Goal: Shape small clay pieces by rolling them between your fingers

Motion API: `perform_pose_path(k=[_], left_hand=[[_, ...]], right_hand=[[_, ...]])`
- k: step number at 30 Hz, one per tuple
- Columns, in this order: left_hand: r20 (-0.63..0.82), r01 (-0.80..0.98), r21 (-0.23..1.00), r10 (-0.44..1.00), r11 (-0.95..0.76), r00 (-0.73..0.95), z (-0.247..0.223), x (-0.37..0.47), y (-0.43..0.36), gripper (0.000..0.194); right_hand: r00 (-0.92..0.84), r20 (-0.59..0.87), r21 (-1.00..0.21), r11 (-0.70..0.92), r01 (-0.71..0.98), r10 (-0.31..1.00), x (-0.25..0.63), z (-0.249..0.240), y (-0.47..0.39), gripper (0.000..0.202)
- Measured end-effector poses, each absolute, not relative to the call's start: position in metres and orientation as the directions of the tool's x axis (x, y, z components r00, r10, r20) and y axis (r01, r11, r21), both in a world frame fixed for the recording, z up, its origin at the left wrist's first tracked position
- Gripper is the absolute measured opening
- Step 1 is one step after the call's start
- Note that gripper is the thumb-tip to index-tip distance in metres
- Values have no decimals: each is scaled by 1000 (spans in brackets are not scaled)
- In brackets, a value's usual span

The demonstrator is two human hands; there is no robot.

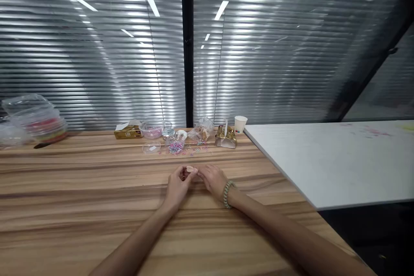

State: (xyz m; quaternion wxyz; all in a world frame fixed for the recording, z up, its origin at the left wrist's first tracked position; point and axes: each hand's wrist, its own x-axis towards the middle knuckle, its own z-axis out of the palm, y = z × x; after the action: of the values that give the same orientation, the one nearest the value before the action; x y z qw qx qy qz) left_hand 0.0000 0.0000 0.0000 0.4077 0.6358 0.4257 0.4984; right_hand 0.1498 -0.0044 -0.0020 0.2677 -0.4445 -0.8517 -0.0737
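My left hand [179,184] and my right hand [211,179] rest on the wooden table [80,207], fingertips pinched together where they meet. Something very small sits between the fingertips; I cannot tell what it is. My right wrist wears a beaded bracelet [227,193]. Beyond my hands lies a scatter of small coloured beads or bands [190,150] beside an open clear bag [175,141].
At the table's far edge stand a gold box [128,132], a clear bowl with pink contents [152,130], a small clear lid [151,148], a crumpled bag [203,129], a gold packet [225,137] and a paper cup [240,124]. Stacked clear containers [39,120] sit far left. A white table [339,159] adjoins right.
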Motion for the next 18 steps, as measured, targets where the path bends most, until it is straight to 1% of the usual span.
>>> perform_pose_path(k=[2, 6, 11, 15, 18], left_hand=[[291, 120, 943, 944, -310, 155, 0, 0, -1, 24], [299, 146, 937, 943, -319, 146, 0, -2, -1, 22], [301, 162, 935, 947, -316, 112, -2, -2, -1, 22], [308, 145, 936, 945, -322, 108, 2, 0, -4, 21], [322, 91, 939, 940, -332, 112, 7, 1, -7, 22]], right_hand=[[-453, 514, -149, 596, 789, 728, 150, -2, -5, 18], [-453, 454, -200, 583, 787, 767, 150, 0, -8, 23], [-461, 392, -216, 566, 796, 797, 149, 2, -9, 26], [-453, 414, -221, 570, 792, 790, 150, 3, -10, 27], [-469, 437, -231, 600, 766, 767, 151, 2, -10, 27]])
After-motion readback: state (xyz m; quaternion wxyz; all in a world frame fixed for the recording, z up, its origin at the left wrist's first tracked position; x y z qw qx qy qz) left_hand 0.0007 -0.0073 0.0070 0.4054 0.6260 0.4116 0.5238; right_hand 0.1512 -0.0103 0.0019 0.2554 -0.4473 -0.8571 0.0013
